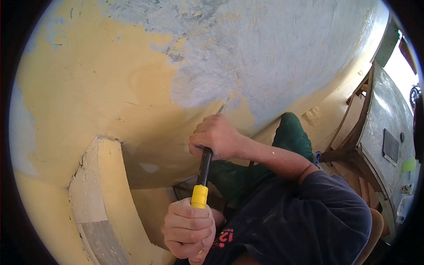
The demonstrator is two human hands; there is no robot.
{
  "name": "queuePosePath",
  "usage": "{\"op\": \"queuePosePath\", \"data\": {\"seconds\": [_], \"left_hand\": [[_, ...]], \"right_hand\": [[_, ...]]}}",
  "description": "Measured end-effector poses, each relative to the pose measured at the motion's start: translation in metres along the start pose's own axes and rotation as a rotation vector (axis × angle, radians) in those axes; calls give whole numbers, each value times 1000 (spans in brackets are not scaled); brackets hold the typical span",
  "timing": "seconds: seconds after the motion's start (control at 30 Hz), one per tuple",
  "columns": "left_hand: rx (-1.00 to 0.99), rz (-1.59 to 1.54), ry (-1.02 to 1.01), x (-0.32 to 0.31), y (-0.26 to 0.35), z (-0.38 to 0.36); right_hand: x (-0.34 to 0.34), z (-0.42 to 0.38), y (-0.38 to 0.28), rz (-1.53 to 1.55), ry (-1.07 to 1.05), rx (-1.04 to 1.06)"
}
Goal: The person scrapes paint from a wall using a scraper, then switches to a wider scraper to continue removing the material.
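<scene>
A scraper with a black shaft and a yellow grip collar slants up to the wall. Its thin metal blade meets the wall where yellow paint borders a grey, bared patch. My right hand is closed round the upper shaft, just below the blade. Lower down, my left hand wraps the handle below the yellow collar, and the fingers hide most of that end. Pale specks of dust lie on my right forearm.
A pale ledge or frame with cracked edges juts from the wall at lower left. My legs in green trousers are close under the wall. At right stands a worn table bearing a dark flat object; a tan chair back shows behind me.
</scene>
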State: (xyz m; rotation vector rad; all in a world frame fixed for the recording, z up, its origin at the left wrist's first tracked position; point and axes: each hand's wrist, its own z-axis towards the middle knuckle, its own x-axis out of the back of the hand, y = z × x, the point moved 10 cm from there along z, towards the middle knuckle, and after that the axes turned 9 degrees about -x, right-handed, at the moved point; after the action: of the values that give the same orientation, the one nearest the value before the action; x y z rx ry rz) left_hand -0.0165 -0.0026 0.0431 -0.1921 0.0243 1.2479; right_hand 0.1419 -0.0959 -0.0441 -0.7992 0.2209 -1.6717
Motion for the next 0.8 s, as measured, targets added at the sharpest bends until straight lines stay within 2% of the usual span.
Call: {"op": "queuePosePath", "data": {"seconds": [0.07, 0.13, 0.17, 0.3, 0.4, 0.43, 0.47, 0.57, 0.67, 0.73, 0.8], "left_hand": [[-54, -37, 45, 5, 5, -2], [126, 47, -48, 2, -27, -12], [100, -16, 18, 7, -26, -9], [15, -8, 46, 1, 8, 6], [-2, 69, -19, -1, -13, -6], [69, -10, -26, 2, -24, -8], [52, -16, -25, 5, -25, -5], [97, -19, -13, 4, -18, -2], [22, -25, 38, 6, -6, 3], [82, 36, -59, 0, -27, -9], [89, 44, -58, 1, -27, -5]], "right_hand": [[-11, 0, 17, 31, -71, -25], [-14, -4, 20, 5, -35, -46], [-7, -3, 26, -44, 7, -71], [-2, 2, 0, 15, -20, -19], [-7, 4, 2, 3, -8, 8], [-9, 0, 15, -76, -16, -57], [-8, 0, 30, -169, -19, -119], [-1, 1, 11, -57, -3, -59], [6, 6, -5, -51, 26, -15], [-2, 2, 16, -76, 24, -43], [1, 8, 26, -136, 40, -54]]}}
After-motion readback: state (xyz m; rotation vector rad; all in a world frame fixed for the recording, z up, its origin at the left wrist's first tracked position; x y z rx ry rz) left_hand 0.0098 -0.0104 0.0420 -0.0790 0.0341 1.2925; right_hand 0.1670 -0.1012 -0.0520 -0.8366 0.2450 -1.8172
